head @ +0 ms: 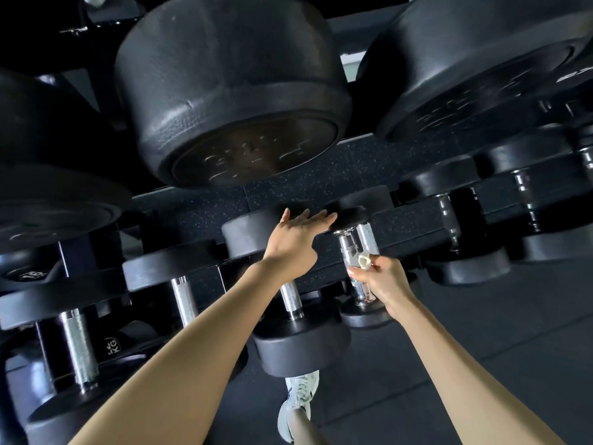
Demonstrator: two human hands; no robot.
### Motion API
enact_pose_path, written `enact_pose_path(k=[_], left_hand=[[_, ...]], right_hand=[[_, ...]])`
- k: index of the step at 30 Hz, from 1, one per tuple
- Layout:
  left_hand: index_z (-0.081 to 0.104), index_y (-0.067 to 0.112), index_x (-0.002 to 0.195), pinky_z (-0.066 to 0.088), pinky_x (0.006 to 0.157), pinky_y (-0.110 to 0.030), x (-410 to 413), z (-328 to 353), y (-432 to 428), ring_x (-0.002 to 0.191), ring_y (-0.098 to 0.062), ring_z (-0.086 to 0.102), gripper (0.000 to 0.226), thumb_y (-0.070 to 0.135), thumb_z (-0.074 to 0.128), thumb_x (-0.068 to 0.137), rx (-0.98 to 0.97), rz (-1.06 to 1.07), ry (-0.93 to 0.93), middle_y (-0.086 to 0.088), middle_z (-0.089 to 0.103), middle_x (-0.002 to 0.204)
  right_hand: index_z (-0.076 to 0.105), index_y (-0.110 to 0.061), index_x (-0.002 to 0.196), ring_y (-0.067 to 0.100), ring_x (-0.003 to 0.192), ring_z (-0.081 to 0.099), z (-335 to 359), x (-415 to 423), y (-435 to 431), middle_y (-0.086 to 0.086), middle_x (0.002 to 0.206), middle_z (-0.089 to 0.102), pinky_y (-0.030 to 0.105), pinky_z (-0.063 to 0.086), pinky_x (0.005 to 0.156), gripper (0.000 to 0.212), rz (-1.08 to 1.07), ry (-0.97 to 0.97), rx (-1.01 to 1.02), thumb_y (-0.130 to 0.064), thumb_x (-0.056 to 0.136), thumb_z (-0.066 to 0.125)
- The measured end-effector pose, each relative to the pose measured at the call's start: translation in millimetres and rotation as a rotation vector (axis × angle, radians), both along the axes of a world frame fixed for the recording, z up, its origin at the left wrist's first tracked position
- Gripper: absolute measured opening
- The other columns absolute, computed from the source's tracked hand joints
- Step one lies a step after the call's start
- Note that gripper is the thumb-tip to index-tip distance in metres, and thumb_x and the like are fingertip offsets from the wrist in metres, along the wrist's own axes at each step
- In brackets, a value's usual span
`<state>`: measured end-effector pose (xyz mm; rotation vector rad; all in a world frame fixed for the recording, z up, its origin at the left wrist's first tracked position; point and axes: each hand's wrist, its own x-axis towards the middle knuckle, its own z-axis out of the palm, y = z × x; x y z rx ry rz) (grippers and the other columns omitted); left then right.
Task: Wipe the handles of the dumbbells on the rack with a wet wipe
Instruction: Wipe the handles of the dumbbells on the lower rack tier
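— Chrome handle [347, 248] on the low rack [407, 224]: slick, heavy; we leave it seated?
— Yes. Our right hand [383, 282] pinches the limp wet wipe [364, 261] against it; our left hand [295, 242], fingers straight, touches its head [351, 216].

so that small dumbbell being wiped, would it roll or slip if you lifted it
Probably heavy for its size: the small dumbbell has thick black heads. Those round heads could let it roll if set down flat. Its shiny chrome handle may be slippery, more so damp from the wet wipe.
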<state>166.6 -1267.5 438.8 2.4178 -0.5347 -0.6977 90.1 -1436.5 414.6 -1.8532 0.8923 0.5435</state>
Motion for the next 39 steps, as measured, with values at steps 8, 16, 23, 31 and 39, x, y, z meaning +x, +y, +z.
enact_pose_path(k=[8,16,23,31,39], left_hand=[[0.072,0.014,0.105,0.041,0.09,-0.023,-50.3,0.9,81.8,0.107,-0.022,0.061,0.044,-0.014,0.049,0.08,-0.039,0.538,-0.346,0.0,0.068,0.113],[0.071,0.011,0.104,0.043,0.079,-0.029,-99.6,-22.8,200.7,0.102,-0.027,0.059,0.034,-0.006,0.05,0.084,0.173,0.834,-0.279,-0.005,0.067,0.111],[0.068,0.009,0.113,0.039,0.083,-0.022,-103.4,-44.3,252.2,0.107,-0.024,0.058,0.028,0.002,0.054,0.089,0.14,0.843,-0.282,-0.006,0.063,0.117],[0.058,0.015,0.127,0.041,0.083,-0.017,-94.0,-65.5,282.0,0.1,-0.011,0.057,0.033,0.015,0.055,0.094,-0.099,0.848,-0.16,-0.004,0.057,0.123],[0.065,0.013,0.116,0.047,0.08,-0.024,-74.3,-76.1,285.6,0.088,-0.008,0.057,0.03,0.03,0.058,0.092,-0.234,0.981,-0.089,0.003,0.063,0.093]], right_hand=[[0.067,-0.014,0.096,0.023,0.055,0.063,46.8,-19.7,76.6,0.004,0.063,0.065,0.02,0.04,0.049,0.016,0.32,-0.51,-0.667,-0.004,0.083,0.065],[0.055,-0.014,0.093,0.029,0.08,0.059,1.1,-29.4,193.1,0.005,0.087,0.066,0.031,0.031,0.058,0.006,0.5,-0.24,-0.265,-0.016,0.088,0.056],[0.059,-0.015,0.061,0.024,0.06,0.054,-43.4,-21.5,271.1,0.003,0.063,0.058,0.024,0.026,0.052,0.014,0.37,-0.338,-0.475,-0.011,0.071,0.068],[0.071,-0.018,0.104,0.033,0.087,0.065,-80.1,-17.8,326.6,0.013,0.095,0.071,0.032,0.044,0.068,0.023,0.428,-0.385,-0.439,-0.023,0.094,0.05],[0.072,-0.004,0.081,0.024,0.071,0.065,-87.8,-31.4,335.6,0.012,0.074,0.07,0.008,0.037,0.051,0.028,0.008,-0.314,-0.228,-0.029,0.089,0.062]])
